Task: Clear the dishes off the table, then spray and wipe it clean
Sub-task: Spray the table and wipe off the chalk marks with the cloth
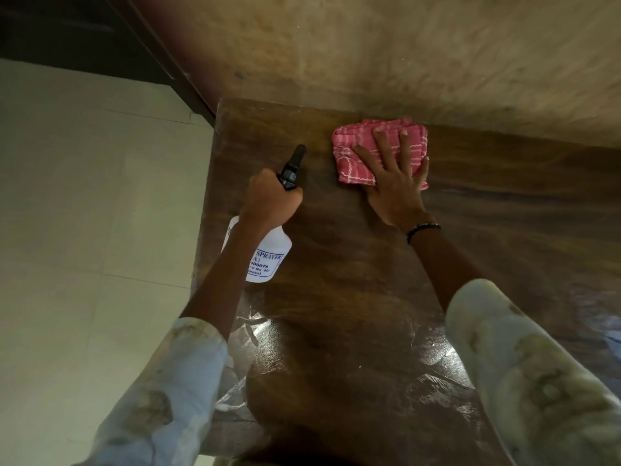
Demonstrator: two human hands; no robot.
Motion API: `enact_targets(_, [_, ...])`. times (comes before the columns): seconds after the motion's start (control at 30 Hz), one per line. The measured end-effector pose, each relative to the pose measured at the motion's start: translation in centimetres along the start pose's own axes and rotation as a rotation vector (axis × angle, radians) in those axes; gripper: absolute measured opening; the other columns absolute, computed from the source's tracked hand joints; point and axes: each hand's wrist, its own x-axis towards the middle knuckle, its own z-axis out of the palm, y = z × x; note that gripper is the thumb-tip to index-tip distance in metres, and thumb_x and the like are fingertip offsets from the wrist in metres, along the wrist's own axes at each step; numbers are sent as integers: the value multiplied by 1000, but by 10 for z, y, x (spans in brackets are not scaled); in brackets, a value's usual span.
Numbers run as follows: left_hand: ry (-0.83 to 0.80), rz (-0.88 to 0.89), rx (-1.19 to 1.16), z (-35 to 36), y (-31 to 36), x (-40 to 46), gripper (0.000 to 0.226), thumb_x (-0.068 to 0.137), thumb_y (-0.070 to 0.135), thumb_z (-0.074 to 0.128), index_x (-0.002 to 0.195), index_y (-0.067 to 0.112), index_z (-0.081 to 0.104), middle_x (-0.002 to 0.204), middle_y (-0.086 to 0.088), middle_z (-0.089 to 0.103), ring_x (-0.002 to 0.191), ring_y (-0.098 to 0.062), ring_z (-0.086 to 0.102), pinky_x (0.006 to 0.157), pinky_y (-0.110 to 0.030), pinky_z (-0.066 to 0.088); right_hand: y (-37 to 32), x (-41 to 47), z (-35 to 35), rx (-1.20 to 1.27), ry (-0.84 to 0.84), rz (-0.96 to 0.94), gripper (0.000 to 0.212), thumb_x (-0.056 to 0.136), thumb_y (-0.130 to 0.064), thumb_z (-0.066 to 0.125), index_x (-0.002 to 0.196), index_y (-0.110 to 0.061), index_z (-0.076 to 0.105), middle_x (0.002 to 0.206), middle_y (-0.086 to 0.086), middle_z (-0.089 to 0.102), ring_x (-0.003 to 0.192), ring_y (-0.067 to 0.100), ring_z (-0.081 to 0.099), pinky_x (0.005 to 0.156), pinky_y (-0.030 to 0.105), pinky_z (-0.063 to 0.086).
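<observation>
While both arms reach out over the dark wooden table (353, 280), the scene reads as follows.

Left hand: the left hand (272, 200) is curled round the neck of the spray bottle (268, 260), just behind its black trigger head (291, 168); the fingers themselves are hidden on the far side of the grip.
Spray bottle: white plastic with a printed label, held above the table's left edge, tilted so the black nozzle points toward the far side; the body lies near the wrist, under the forearm.
Right hand: the right hand (395, 183) lies flat, palm down, fingers (381, 142) straight and spread, pressing on the cloth and gripping nothing.
Cloth: a folded pink checked cloth (353, 153) on the far part of the table, close to the wall; it lies directly beneath the spread fingers, its edges showing to the left and beyond the fingertips.
Table: the near part shines with wet streaks.
Wrist: a dark beaded bracelet (423, 228) circles the right wrist.
Sleeves: pale patterned sleeves (537, 375) cover both forearms.
Floor: pale tiles (84, 230) lie to the left.
</observation>
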Motion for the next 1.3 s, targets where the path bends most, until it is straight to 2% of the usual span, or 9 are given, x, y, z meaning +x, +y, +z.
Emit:
enact_targets(0.17, [1,-28,-5,-21,-12,1,14,87,20,60,92,7,56,68,-4,57,59,-19,58,57,-28,50,-57,34,3,61,-18,32,70,92,-30,50,150,-44,13,162,-2,-6,145,38,-16,102,77,-4])
enact_targets(0.3, [57,-25,-21,-42,-23,1,26,78,27,63,88,3,61,78,-17,64,72,-36,65,74,-46,57,-109,41,14,3,-71,-158,70,92,-32,51,150,-43,13,162,0,-4,146,37,-13,104,74,-6])
enact_targets(0.47, [68,-26,-31,-65,-36,-3,13,84,19,60,87,6,63,74,-15,63,69,-35,66,71,-42,56,-72,-6,25,-121,1,-384,70,85,-33,57,148,-41,26,160,1,17,147,36,6,107,73,8])
enact_targets(0.57, [50,-26,-54,-74,-48,-1,19,84,18,60,92,2,64,77,-17,64,68,-35,65,72,-42,57,-48,-13,17,-121,-9,-290,62,86,-38,42,146,-43,27,160,-3,18,148,33,8,107,71,13])
enact_targets(0.7, [38,-8,-45,-85,-57,2,22,84,19,61,97,1,64,79,-18,65,69,-36,65,73,-44,58,-72,21,14,-9,12,-25,67,89,-31,49,148,-45,22,162,-4,5,148,34,-4,105,74,4])
enact_targets(0.8, [57,3,-53,-91,-65,2,15,85,16,60,90,3,63,66,-9,59,60,-29,60,70,-37,54,-111,54,15,58,29,124,63,95,-40,48,148,-47,14,162,-5,-4,147,35,-12,103,76,-1])
enact_targets(0.93, [122,5,-72,-94,-77,2,10,83,14,60,75,8,58,64,-10,59,61,-33,62,70,-41,57,-139,66,20,39,0,35,62,96,-45,45,149,-46,12,162,-5,-4,146,35,-13,103,74,-4])
enact_targets(1.07, [62,16,-51,-97,-86,2,10,84,15,60,81,5,60,68,-13,61,68,-39,64,72,-49,57,-125,58,17,-2,-15,-51,63,95,-43,46,149,-45,14,162,-5,-2,147,32,-11,107,73,-1])
enact_targets(1.3, [5,57,-19,-97,-94,-5,10,83,14,58,77,6,58,61,-11,56,57,-31,58,68,-49,56,-167,91,18,61,-33,57,60,97,-52,41,149,-47,11,162,-5,-6,146,35,-14,105,75,-3])
